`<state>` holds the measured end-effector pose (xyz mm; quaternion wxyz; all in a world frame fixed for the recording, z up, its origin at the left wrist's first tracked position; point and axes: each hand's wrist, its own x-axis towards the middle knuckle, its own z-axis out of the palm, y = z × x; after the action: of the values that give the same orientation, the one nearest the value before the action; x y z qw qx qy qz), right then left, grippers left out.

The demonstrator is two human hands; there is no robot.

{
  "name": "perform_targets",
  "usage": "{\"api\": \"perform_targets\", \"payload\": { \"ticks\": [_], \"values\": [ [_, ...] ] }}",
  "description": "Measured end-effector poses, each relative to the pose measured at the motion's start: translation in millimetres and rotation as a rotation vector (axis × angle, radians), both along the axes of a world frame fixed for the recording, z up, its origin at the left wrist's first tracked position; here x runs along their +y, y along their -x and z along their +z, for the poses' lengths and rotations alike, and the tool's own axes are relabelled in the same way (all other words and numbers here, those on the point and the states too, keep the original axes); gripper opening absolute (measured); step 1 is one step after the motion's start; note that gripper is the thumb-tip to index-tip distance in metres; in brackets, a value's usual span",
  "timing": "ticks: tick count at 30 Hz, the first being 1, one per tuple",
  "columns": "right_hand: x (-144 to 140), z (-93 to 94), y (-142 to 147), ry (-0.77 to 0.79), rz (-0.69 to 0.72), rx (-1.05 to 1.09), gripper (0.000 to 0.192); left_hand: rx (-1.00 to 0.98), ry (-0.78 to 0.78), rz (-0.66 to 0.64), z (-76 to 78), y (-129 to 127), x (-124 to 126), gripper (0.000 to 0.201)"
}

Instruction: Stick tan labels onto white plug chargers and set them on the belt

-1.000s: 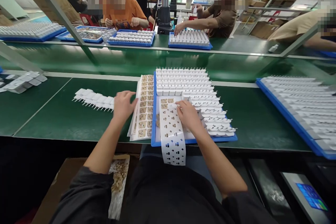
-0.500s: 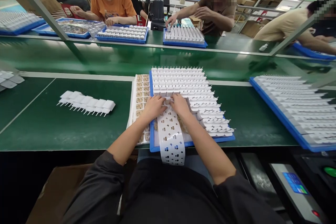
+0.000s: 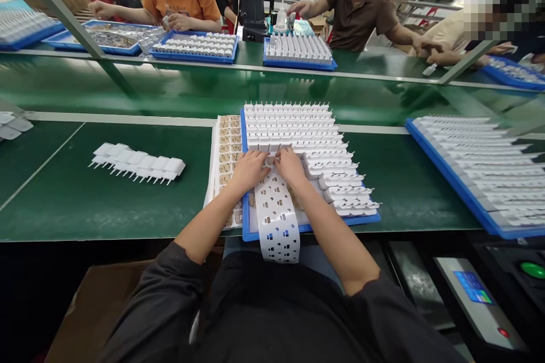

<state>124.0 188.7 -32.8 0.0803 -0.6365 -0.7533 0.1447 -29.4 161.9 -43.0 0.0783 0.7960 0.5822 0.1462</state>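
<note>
Both hands were at the middle of the blue tray (image 3: 246,221), side by side. The left hand (image 3: 249,169) and the right hand (image 3: 290,165) had their fingers curled down on the near row of white plug adapters (image 3: 293,130), at the top end of the perforated label strip (image 3: 277,221). Whether either hand really pinched a piece, I could not tell — the fingertips were hidden.

The step in hand looked like putting labels from the strip onto the adapters, row by row. The next move would call for a careful pinch on one small piece without pushing its neighbours, because the rows stood touching.

To the left of the tray lay a sheet of brownish labels (image 3: 225,147), partly under the left forearm. Further left on the green table (image 3: 128,210) lay a short row of adapters (image 3: 138,163), well apart. A second tray (image 3: 447,176) stood at the right. Other people worked across the conveyor.
</note>
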Motion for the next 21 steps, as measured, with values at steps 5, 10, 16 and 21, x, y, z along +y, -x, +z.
{"api": "perform_targets", "payload": {
  "ticks": [5,10,16,21],
  "values": [
    [-0.2,0.6,-0.1,0.002,0.002,0.017,0.028,-0.01,0.009,0.009,0.5,-0.8,0.0,0.046],
    [-5.2,3.4,1.2,-0.016,-0.015,0.002,0.03,-0.023,0.017,0.008,0.0,-0.2,0.5,0.047],
    [-4.3,2.2,0.9,-0.035,-0.005,0.012,0.024,-0.036,0.029,0.013,0.9,0.0,0.3,0.048],
    [-2.3,0.3,-1.3,-0.072,0.018,0.045,0.024,-0.048,0.034,0.015,-0.7,0.4,1.8,0.05]
  ]
}}
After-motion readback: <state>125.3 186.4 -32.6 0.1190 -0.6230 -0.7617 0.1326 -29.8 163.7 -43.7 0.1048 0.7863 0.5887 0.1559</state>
